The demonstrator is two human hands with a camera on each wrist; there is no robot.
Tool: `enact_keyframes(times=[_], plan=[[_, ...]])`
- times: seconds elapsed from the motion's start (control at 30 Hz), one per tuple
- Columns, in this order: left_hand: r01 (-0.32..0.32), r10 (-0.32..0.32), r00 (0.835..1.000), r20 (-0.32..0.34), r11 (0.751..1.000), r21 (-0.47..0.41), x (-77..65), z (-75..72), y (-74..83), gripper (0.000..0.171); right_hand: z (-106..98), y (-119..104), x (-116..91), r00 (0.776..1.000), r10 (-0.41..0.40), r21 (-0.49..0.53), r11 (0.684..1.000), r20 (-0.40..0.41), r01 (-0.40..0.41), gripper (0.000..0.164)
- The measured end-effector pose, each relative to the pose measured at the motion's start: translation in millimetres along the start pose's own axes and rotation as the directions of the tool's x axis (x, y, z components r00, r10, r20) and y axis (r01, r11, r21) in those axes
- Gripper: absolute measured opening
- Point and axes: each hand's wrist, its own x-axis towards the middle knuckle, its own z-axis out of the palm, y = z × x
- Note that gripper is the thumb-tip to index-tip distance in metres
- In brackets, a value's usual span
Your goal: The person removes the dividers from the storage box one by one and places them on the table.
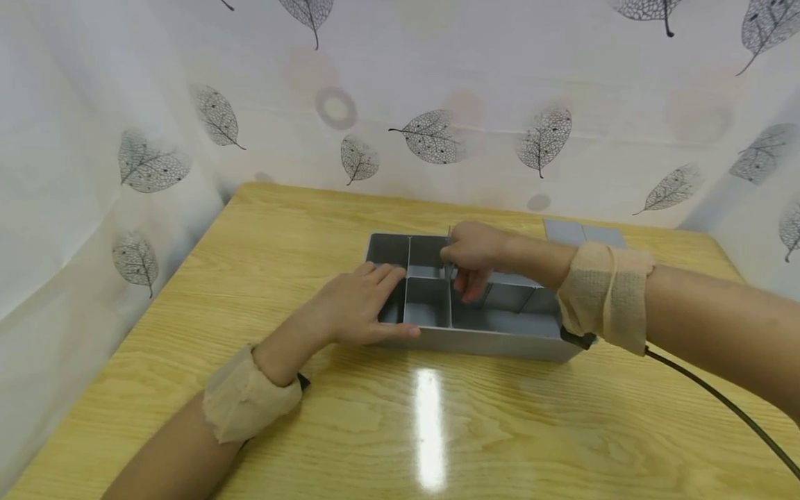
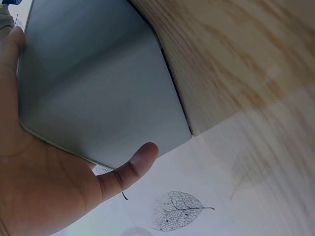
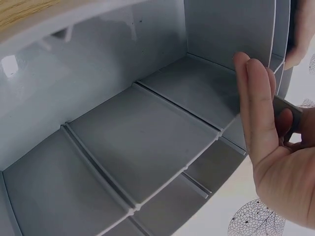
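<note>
Box (image 1: 500, 342), gray and compartmented: sitting on the wooden tabletop (image 1: 550, 423) toward its far edge, running its long side across, presenting thin rims and inner walls. Left hand (image 1: 356, 302): grasping the near-left corner of the box, setting the thumb along the outside of the front wall, laying the other fingers over the left-hand compartment. Right hand (image 1: 471, 253): pinching a thin gray divider (image 3: 294, 109) between the thumb and a curled finger, extending two more fingers beside an upright inner wall (image 3: 231, 29). Divider: standing at the middle of the box, near the meeting of two inner walls; seating of its lower edge hidden, so not telling. Front-middle compartment (image 1: 428, 305): opening upward between the hands. Front-right compartment (image 1: 506, 321): stretching wider, offering more sideways room below the right forearm. Tabletop: extending broadly in front of the box and to its left, narrowing to a strip behind it, ending at the leaf-print curtain (image 1: 494, 187). Flat gray panels (image 1: 564, 230): lying beyond the right part of the box, near the far table edge, partly hiding behind the right forearm. Cable (image 1: 719, 399): trailing from the right wrist wrap (image 1: 606, 295) across the right side.
</note>
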Motion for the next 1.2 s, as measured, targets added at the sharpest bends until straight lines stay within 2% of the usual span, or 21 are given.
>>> enact_keyframes(times=[0.13, 0.27, 0.47, 0.67, 0.83, 1.0, 1.07, 1.2], plan=[[0.011, -0.011, 1.000, 0.001, 1.000, -0.007, 0.4, 1.2, 0.1, 0.104, -1.2, -0.1, -1.5, 0.999, -0.024, 0.018, 1.000, -0.022, 0.024, 0.032], [0.031, -0.031, 1.000, 0.001, 1.000, 0.004, 0.2, 1.4, -1.1, 0.105, -2.6, -0.9, -3.0, 0.999, -0.040, 0.082, 0.996, -0.036, 0.043, 0.033], [0.023, -0.023, 1.000, -0.009, 1.000, 0.013, -0.2, 1.8, -0.6, 0.103, -4.7, -0.9, -4.9, 0.999, -0.037, 0.148, 0.988, 0.000, 0.036, 0.032], [0.030, -0.030, 0.999, -0.013, 1.000, 0.009, 0.6, 1.9, 1.4, 0.103, -9.7, -2.6, -6.1, 0.999, -0.022, 0.162, 0.987, 0.028, 0.017, 0.036], [0.041, -0.041, 0.999, -0.010, 0.999, 0.014, 2.2, 0.6, 3.2, 0.104, -19.6, -6.9, -10.9, 0.999, -0.020, 0.197, 0.980, 0.029, 0.014, 0.040], [0.052, -0.052, 0.999, 0.007, 0.999, 0.014, 2.9, 0.0, 2.9, 0.106, -37.4, -17.0, -20.0, 0.998, -0.070, 0.250, 0.966, -0.009, 0.070, 0.039], [0.053, -0.053, 0.999, 0.010, 0.998, 0.015, 2.5, 0.4, 2.5, 0.106, -41.3, -20.3, -22.9, 0.996, -0.086, 0.247, 0.965, -0.006, 0.085, 0.040], [0.056, -0.056, 0.998, 0.011, 0.998, 0.016, 1.6, 2.1, 2.6, 0.107, -39.5, -22.0, -24.4, 0.997, -0.068, 0.213, 0.975, 0.026, 0.060, 0.039]])
